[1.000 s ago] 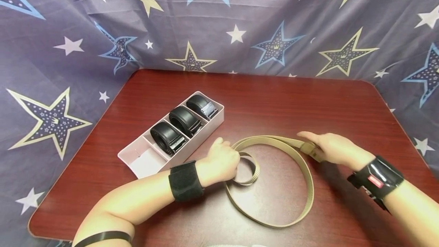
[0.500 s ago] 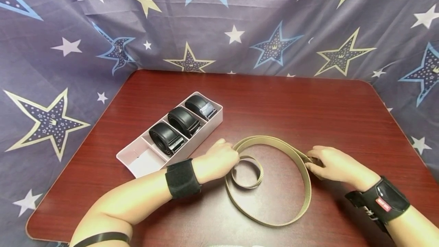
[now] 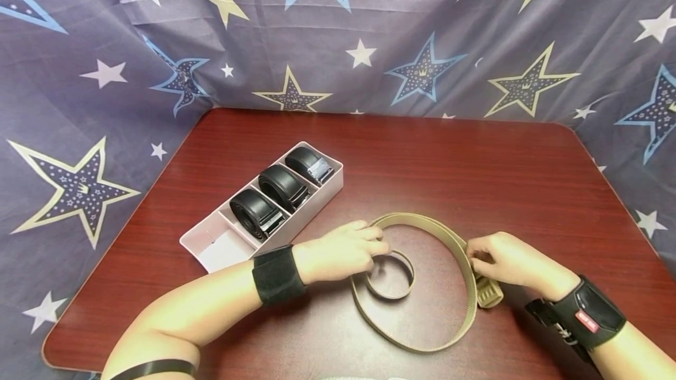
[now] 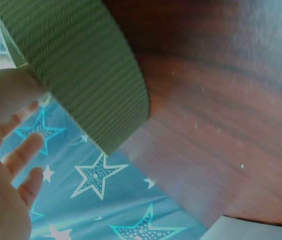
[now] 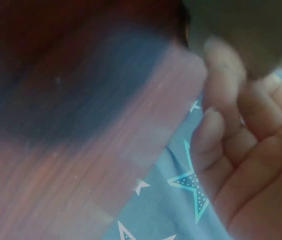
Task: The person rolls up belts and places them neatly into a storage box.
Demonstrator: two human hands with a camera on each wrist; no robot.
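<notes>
A tan webbing belt (image 3: 472,292) stands on edge on the table in a wide ring, with a smaller coil (image 3: 411,280) inside it. My left hand (image 3: 343,252) pinches the strap at the ring's left side. In the left wrist view, the thumb lies against the ribbed belt (image 4: 81,70) while the other fingers spread behind it. On the right side, my right hand (image 3: 509,257) holds the belt with curled fingers, just above its tan buckle (image 3: 489,294). The right wrist view shows the hand (image 5: 260,165) with its fingers bent at a dim, blurred strap.
Left of the belt, a pale pink divided tray (image 3: 322,198) lies at a slant. Three rolled black belts (image 3: 257,213) with metal buckles fill its far compartments; a white piece (image 3: 228,251) lies in the nearest. A star-patterned cloth (image 3: 364,28) hangs behind the red-brown table (image 3: 433,151).
The right hand has shifted toward me along the belt, and the buckle now hangs below it. My left hand has moved slightly right with its fingers loosening; the small coil has shifted right.
</notes>
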